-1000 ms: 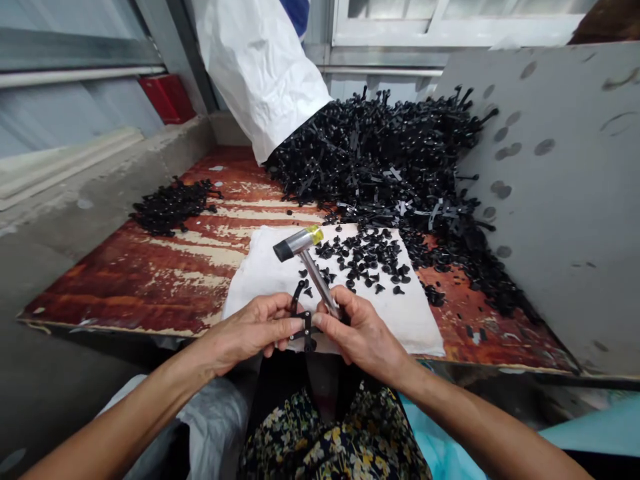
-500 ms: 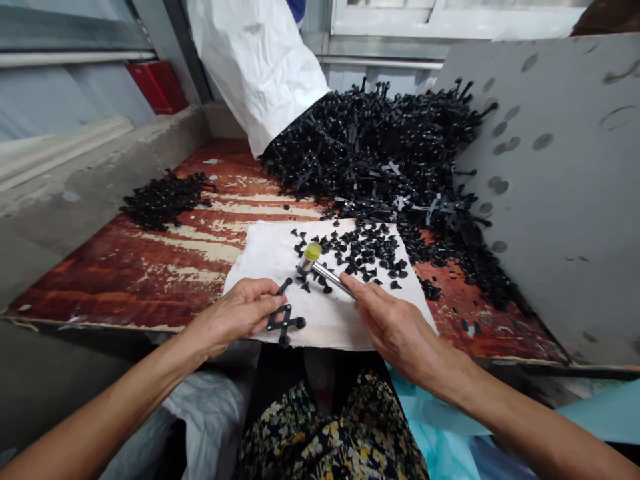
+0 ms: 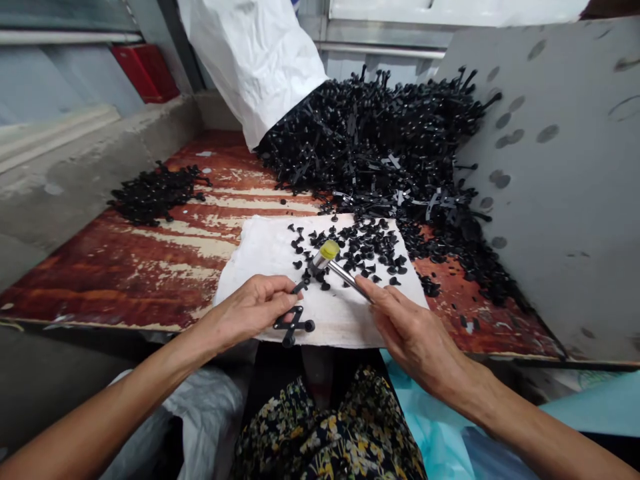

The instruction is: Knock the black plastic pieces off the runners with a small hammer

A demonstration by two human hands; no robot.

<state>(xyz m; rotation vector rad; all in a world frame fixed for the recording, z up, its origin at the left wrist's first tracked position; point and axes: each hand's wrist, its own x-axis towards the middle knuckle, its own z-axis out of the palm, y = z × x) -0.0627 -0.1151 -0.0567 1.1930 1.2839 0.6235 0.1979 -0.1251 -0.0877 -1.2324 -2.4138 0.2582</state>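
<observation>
My left hand (image 3: 265, 303) pinches a black jointed linkage (image 3: 296, 325) of crossed flat bars with round ends. One of its arms reaches up past my fingertips, close to the hammer head. A small hammer (image 3: 344, 272) with a shiny metal shaft and a yellow-green face is gripped in my right hand (image 3: 407, 320). Its head hangs over the white cloth (image 3: 345, 320), with the yellow face turned up. Many small black mushroom-shaped pegs (image 3: 373, 243) lie scattered over the cloth's upper right part.
A large heap of black linkages (image 3: 380, 133) fills the back, partly under a white sack (image 3: 260, 60). A smaller pile of linkages (image 3: 155, 192) lies on the worn red-brown table (image 3: 100, 267) at left. An upright grey board (image 3: 565, 187) walls the right side.
The linkage and the hammer have both shifted slightly to the right, each still held. The camera view has also moved a little.
</observation>
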